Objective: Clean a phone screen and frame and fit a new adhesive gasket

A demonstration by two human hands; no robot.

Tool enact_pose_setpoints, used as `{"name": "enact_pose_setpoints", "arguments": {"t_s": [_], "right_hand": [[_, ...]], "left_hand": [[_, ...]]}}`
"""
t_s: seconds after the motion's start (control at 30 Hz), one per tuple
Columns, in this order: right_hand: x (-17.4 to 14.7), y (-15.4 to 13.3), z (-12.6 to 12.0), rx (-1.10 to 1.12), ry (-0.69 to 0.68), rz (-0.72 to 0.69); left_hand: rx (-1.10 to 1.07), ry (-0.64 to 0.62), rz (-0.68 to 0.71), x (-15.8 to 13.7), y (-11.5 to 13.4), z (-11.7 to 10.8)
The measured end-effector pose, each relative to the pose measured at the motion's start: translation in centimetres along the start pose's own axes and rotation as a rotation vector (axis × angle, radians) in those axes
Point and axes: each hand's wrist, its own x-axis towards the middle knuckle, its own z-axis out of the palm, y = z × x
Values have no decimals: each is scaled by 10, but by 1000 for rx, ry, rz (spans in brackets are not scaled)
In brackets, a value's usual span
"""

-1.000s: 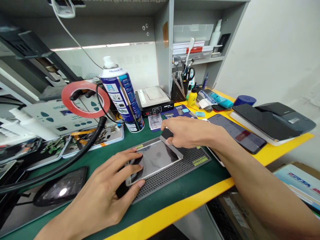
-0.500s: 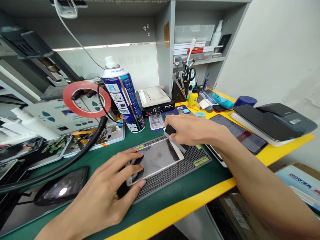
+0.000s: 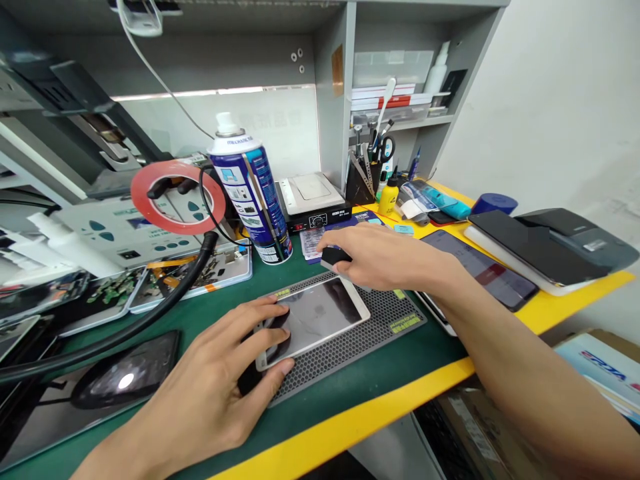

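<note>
A white-framed smartphone lies screen up on a grey honeycomb mat. My left hand grips its left end, fingertips on the glass and thumb against the near edge. Above the phone's far right corner, my right hand is closed around a flat black-and-grey tool. Most of that tool is hidden behind my fingers, so its exact kind cannot be told. Faint smudges show on the screen.
A blue spray can stands behind the mat, beside a red tape roll. A black hose crosses the left side. Toward the right are a yellow bottle, a pen holder and another phone. The table edge is yellow.
My right hand has shifted slightly left and up with the tool; the grey strip seen by the phone's right end is now mostly hidden. My left hand keeps its hold.
</note>
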Motion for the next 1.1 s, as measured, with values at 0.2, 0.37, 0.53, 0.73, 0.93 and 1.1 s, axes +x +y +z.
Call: {"name": "enact_pose_setpoints", "arguments": {"t_s": [0.2, 0.37, 0.53, 0.73, 0.93, 1.1], "right_hand": [[0, 1, 3, 42, 45, 18], [1, -2, 0, 32, 61, -40], [2, -8, 1, 112, 36, -190], [4, -14, 10, 220, -23, -279], [5, -18, 15, 278, -19, -351], [5, -21, 19, 262, -19, -376]], "left_hand": [[-7, 17, 9, 0, 1, 0], [-16, 21, 9, 1, 1, 0], [-17, 8, 2, 0, 0, 0], [-27, 3, -8, 2, 3, -3], [-71, -10, -65, 2, 7, -5], [-126, -24, -108, 3, 9, -8]]}}
